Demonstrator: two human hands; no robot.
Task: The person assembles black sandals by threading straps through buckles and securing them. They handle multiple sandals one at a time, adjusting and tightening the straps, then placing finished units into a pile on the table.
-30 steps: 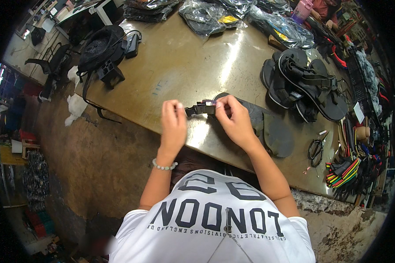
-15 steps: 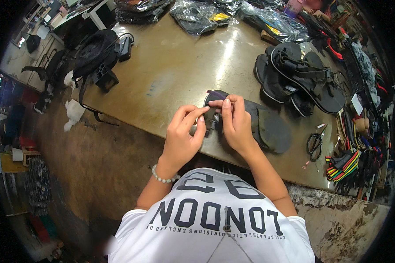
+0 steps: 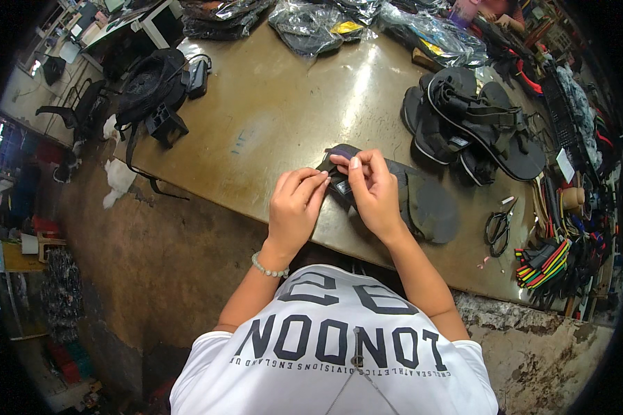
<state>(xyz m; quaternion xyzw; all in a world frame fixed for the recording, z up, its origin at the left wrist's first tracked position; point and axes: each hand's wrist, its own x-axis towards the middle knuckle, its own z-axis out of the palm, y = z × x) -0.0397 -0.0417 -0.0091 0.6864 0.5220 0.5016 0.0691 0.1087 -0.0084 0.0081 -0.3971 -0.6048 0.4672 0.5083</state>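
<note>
A black sandal (image 3: 432,211) lies on the table in front of me, its far-right end uncovered and its left end partly behind my hands. My left hand (image 3: 296,211) is closed in a pinch at the sandal's left end, on a dark strap (image 3: 323,166). My right hand (image 3: 375,197) bends over the same end, thumb and forefinger closed on the strap. A small pale label shows on dark webbing between the hands. The fingertips hide part of the strap.
Several black sandals (image 3: 474,124) are piled at the right. Black-handled scissors (image 3: 497,232) lie nearer, beside a bundle of striped straps (image 3: 543,263). Plastic-wrapped packs (image 3: 311,28) line the far edge. A black mesh bag (image 3: 152,86) sits at the table's left edge. Another person's hand shows far right.
My left hand has tilted upward and its fingers have drawn closer together. The purple-edged strap end that stuck out above my right fingers now lies against the sandal.
</note>
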